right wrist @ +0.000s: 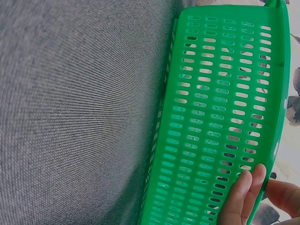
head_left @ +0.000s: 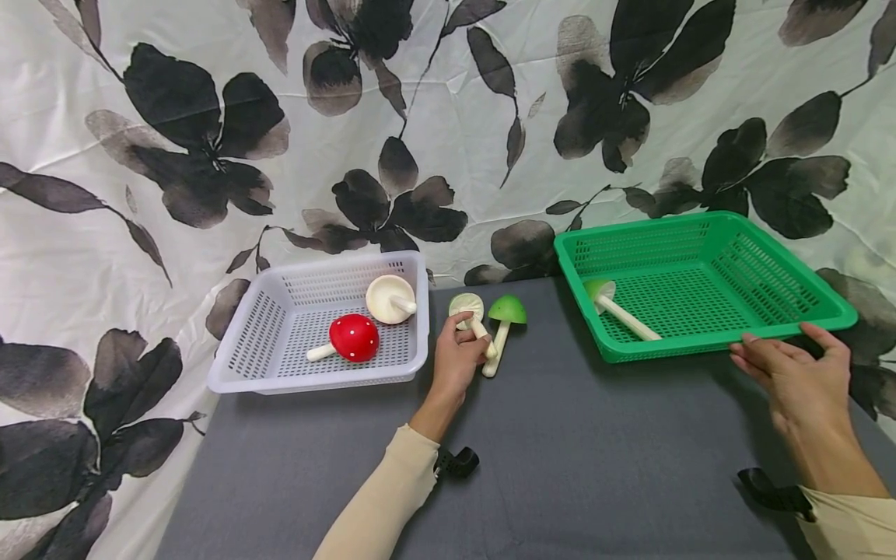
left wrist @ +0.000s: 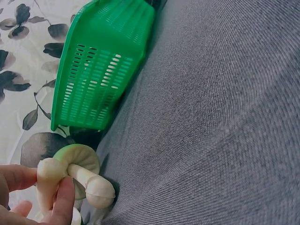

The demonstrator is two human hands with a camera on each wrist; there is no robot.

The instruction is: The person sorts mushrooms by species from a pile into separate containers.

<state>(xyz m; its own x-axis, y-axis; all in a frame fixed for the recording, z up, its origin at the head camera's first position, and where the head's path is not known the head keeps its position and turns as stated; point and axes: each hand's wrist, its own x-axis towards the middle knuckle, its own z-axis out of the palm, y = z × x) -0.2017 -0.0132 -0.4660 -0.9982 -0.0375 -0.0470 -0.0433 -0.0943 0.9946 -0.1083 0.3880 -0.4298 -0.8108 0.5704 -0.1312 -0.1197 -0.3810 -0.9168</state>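
My left hand (head_left: 456,359) pinches the pale stem of a toy mushroom (head_left: 479,327) between thumb and fingers, its cream underside facing up. Just right of it a green-capped toy mushroom (head_left: 508,309) lies on the grey table, its stem pointing toward me. In the left wrist view the held stem (left wrist: 48,180) overlaps this green mushroom (left wrist: 96,185). With thumb and fingers my right hand (head_left: 805,377) grips the near right rim of a green basket (head_left: 707,346). The right wrist view has the fingers against the basket's slotted wall (right wrist: 201,117).
Inside the green basket lies another green-capped mushroom (head_left: 626,315). A white basket (head_left: 241,338) at left contains a red mushroom with white dots (head_left: 354,337) and a cream one (head_left: 388,299). A floral cloth (head_left: 448,117) hangs behind the grey table (head_left: 560,467).
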